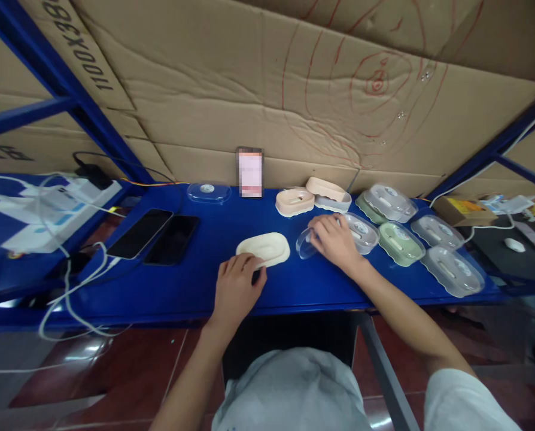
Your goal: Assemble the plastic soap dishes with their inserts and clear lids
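Note:
A cream oval soap-dish base [264,248] lies in the middle of the blue table [195,281]. My left hand [237,286] rests at its near-left edge, fingers curled and touching the rim. My right hand [336,239] lies on a clear plastic lid [304,245] just right of the cream base, fingers closed over its edge. Behind that lid sits another clear lid [364,232] with a white knob.
Pink dishes [294,202] and a beige one [325,190] stand at the back. Green bases [400,242] and several clear lids [451,270] fill the right. Two dark phones [155,234], a lone clear lid [208,191], a small upright card [250,172], cables and a power strip [70,197] lie left.

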Available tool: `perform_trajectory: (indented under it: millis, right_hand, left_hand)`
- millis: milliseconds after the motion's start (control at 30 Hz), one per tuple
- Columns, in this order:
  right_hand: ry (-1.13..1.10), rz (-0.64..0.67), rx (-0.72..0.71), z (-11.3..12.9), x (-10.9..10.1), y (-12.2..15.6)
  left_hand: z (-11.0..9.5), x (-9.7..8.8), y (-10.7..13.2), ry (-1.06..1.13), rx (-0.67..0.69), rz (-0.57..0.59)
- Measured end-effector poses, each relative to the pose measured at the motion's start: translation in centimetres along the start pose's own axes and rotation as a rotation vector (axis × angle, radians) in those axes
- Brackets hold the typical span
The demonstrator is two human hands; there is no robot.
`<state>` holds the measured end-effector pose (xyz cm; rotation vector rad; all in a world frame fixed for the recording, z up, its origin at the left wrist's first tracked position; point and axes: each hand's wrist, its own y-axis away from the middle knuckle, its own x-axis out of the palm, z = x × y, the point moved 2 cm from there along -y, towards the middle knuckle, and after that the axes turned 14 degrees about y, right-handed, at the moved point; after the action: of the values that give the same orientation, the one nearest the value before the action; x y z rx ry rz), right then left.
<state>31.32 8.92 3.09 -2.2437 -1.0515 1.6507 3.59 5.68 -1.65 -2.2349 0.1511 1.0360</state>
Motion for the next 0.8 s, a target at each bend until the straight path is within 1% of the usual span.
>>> perform_trajectory:
  millis: [67,133,267,367,500,567,633,733,767,800]
  right_hand:
    - [-0.044,0.012,-0.055,1.4,-0.1,1.1]
    - [-0.061,0.034,-0.072,2.2,0.1,1.9]
    - [-0.041,0.037,-0.034,2.0,0.8,2.2]
    - [-0.004,-0.004,0.006,1.3,0.9,2.9]
    - [-0.011,-0.056,-0.039,0.7,0.6,5.4]
    - [-0.051,-0.025,-0.064,0.5,0.6,6.6]
    - [-0.106,0.032,-0.122,0.4,0.7,7.2]
    - [-0.201,0.090,-0.239,0.1,0.8,6.8]
    - [-0.225,0.090,-0.246,-0.2,0.8,6.2]
    - [-0.240,0.084,-0.221,-0.6,0.9,5.5]
  left_hand:
    - [0.6,-0.5,0.2,-0.083,-0.074,-0.057]
    - [1.2,-0.9,0.2,-0.155,-0.125,-0.081]
    - [1.7,-1.3,0.1,-0.180,-0.156,-0.091]
    - [1.8,-1.2,0.1,-0.164,-0.156,-0.080]
    - [1.8,-1.1,0.1,-0.143,-0.153,-0.058]
    - [1.9,-1.0,0.1,-0.121,-0.148,-0.046]
    - [1.9,-0.9,0.0,-0.084,-0.129,-0.022]
    - [1.7,-0.8,-0.1,-0.024,-0.073,0.031]
    - [1.6,-0.7,-0.1,-0.006,-0.049,0.051]
    - [1.5,-0.7,-0.1,0.012,-0.023,0.072]
